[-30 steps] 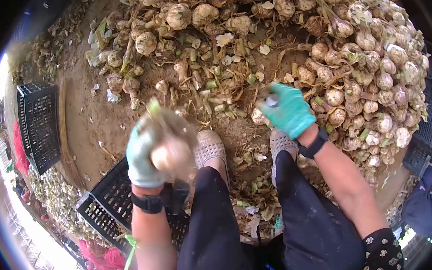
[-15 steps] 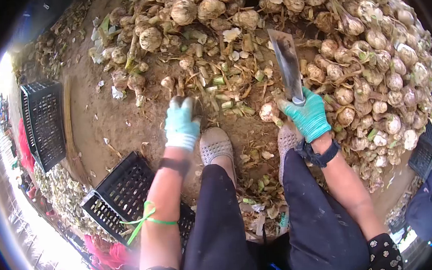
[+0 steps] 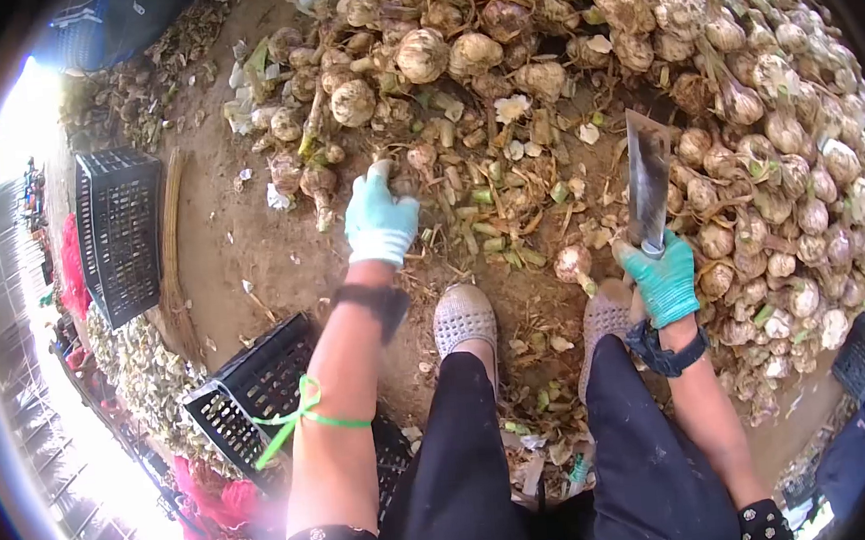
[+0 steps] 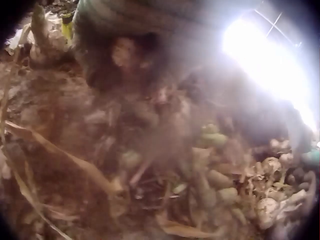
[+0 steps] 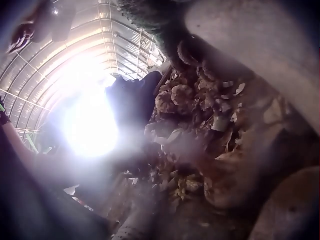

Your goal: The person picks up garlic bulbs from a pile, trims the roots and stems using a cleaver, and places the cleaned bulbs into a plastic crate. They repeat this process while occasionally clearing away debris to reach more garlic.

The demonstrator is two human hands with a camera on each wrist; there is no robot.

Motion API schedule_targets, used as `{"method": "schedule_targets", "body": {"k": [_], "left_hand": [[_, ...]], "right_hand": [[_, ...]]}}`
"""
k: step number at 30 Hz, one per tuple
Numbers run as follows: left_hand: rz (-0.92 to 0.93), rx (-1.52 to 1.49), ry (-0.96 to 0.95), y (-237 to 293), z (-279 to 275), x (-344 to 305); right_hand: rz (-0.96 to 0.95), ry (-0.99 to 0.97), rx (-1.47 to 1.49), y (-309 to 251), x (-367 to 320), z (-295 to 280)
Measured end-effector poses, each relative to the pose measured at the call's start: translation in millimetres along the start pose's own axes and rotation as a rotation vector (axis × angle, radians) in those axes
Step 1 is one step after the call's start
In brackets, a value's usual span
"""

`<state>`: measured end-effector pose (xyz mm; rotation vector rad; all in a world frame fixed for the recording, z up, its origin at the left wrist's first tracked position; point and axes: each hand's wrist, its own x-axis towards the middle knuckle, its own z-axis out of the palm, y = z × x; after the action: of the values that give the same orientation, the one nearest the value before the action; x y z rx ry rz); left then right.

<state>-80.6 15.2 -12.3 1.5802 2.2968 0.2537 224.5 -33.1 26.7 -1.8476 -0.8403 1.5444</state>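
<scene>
In the head view my gloved left hand reaches over the ground beside a small garlic bulb, fingers extended, their tips dark against the litter. The left wrist view is blurred, and whether the fingertips touch anything is unclear. My gloved right hand grips the handle of a broad-bladed knife, its blade pointing away from me. A garlic bulb with a short stem lies left of that hand, near the right shoe.
A large heap of garlic rises at the right and continues across the back. Cut stems litter the ground between the hands. Black crates stand at the left, one beside my left forearm. A broom-like bundle lies by the far crate.
The bulb held in my left hand a second ago is no longer there; that hand has moved forward to the ground. The knife, blurred earlier, now shows clearly, still in my right hand.
</scene>
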Motion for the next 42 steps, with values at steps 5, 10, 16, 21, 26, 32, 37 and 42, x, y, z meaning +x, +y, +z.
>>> {"method": "schedule_targets", "body": {"k": [5,10,16,21,26,32,37,42], "left_hand": [[-0.023,0.027,-0.009,37,2,13],[-0.029,0.165,-0.334,57,9,48],[-0.028,-0.182,-0.222,5,-26,17],[0.072,0.014,0.019,-42,-30,42],[-0.375,-0.036,-0.170,-55,-6,94],[-0.248,-0.412,-0.106,-66,-3,56],[-0.327,-0.854,-0.047,-71,-29,14],[-0.288,-0.685,-0.111,-74,-38,14]], "right_hand": [[0.027,0.000,-0.065,0,1,3],[-0.010,-0.047,-0.062,6,1,6],[0.059,-0.007,-0.027,12,2,-1],[0.060,-0.009,-0.069,18,8,0],[0.080,0.027,-0.070,10,12,1],[0.088,0.058,-0.089,17,16,-6],[0.109,0.050,-0.022,13,13,-7],[0.072,0.031,-0.036,21,7,-9]]}}
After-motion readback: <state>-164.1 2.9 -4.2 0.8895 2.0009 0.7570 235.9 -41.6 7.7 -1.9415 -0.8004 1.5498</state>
